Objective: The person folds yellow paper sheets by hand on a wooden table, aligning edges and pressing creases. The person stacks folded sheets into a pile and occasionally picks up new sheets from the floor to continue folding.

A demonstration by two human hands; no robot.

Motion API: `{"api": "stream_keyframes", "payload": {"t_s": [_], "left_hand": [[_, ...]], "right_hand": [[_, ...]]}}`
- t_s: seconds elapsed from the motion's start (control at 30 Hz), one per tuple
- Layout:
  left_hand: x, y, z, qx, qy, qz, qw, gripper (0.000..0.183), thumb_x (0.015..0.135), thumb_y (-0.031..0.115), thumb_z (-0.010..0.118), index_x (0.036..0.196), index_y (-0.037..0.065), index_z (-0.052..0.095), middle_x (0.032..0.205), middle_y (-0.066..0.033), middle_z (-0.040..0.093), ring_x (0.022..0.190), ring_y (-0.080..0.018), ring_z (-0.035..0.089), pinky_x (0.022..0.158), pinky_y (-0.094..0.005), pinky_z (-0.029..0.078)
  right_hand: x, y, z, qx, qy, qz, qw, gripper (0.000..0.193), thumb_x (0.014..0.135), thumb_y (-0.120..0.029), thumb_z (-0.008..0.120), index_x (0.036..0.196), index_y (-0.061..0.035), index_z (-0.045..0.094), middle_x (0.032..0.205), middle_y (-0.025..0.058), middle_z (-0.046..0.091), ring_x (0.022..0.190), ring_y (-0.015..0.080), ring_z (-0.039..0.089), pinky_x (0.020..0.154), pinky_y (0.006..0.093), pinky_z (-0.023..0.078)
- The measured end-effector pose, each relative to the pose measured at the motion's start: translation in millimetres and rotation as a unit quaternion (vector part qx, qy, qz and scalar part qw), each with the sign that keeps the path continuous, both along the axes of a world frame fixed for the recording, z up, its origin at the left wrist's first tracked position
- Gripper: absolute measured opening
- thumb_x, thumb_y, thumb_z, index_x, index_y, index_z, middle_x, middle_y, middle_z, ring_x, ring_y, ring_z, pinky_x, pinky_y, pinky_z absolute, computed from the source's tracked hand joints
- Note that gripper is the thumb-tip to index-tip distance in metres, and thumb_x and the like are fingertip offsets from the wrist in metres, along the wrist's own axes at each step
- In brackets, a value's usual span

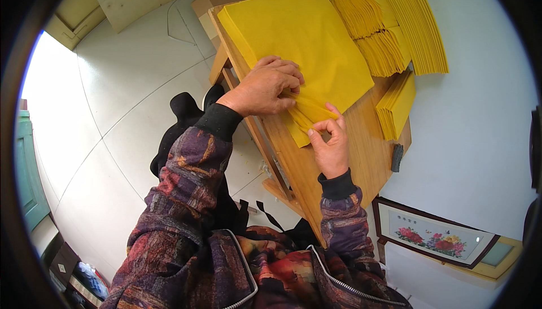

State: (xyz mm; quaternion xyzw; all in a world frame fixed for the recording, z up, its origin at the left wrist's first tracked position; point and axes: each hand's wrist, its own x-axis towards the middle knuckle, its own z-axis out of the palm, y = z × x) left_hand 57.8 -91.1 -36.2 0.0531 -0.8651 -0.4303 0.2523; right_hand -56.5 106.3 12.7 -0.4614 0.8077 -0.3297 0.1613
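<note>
A thick stack of large yellow paper sheets (305,32) lies on the wooden table (361,139). At the stack's near edge the top yellow paper (309,111) is gathered into creases between my hands. My left hand (268,86) is closed, its fingers curled down onto the paper and its thumb against the folds. My right hand (332,145) pinches the near right edge of the paper between thumb and forefinger, with the other fingers raised. The undersides of both fingertips are partly hidden, so how many sheets they hold I cannot tell.
Pleated yellow paper bundles (367,21) and a long pleated stack (418,29) lie at the far right. A smaller folded stack (397,105) and a dark grey block (397,157) sit nearer. A cardboard box (217,4) stands behind the table; a framed flower picture (432,233) is at right.
</note>
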Motion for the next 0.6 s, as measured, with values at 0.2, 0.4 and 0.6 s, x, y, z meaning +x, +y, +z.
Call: {"api": "stream_keyframes", "payload": {"t_s": [0.2,0.4,0.6], "left_hand": [[2,1,2,-0.016,-0.009,0.002,1.000,0.024,0.067,0.018,0.076,0.082,0.007,0.060,0.117,-0.0046,0.061,0.126,-0.0266,0.046,0.110,-0.0423,0.027],[-1,4,-1,-0.030,0.003,0.012,0.999,0.019,0.068,0.015,0.073,0.078,0.007,0.060,0.114,-0.0047,0.061,0.124,-0.0260,0.047,0.109,-0.0434,0.028],[-2,4,-2,-0.015,0.010,0.022,1.000,0.012,0.072,0.012,0.070,0.073,0.006,0.059,0.110,-0.0054,0.061,0.120,-0.0253,0.050,0.107,-0.0430,0.030]], "right_hand": [[-3,2,-2,-0.002,-0.016,-0.005,1.000,0.012,0.079,0.003,0.066,0.081,-0.0033,0.057,0.138,0.0168,0.042,0.098,0.0178,0.058,0.071,0.0261,0.049],[0,0,-2,-0.019,-0.002,0.003,1.000,0.018,0.077,0.002,0.069,0.090,-0.0021,0.056,0.139,0.0186,0.041,0.109,0.0256,0.054,0.080,0.0326,0.049],[13,1,-3,-0.064,0.254,0.013,0.965,0.036,0.073,-0.003,0.075,0.106,-0.0040,0.059,0.139,0.0204,0.040,0.128,0.0409,0.036,0.104,0.0469,0.035]]}}
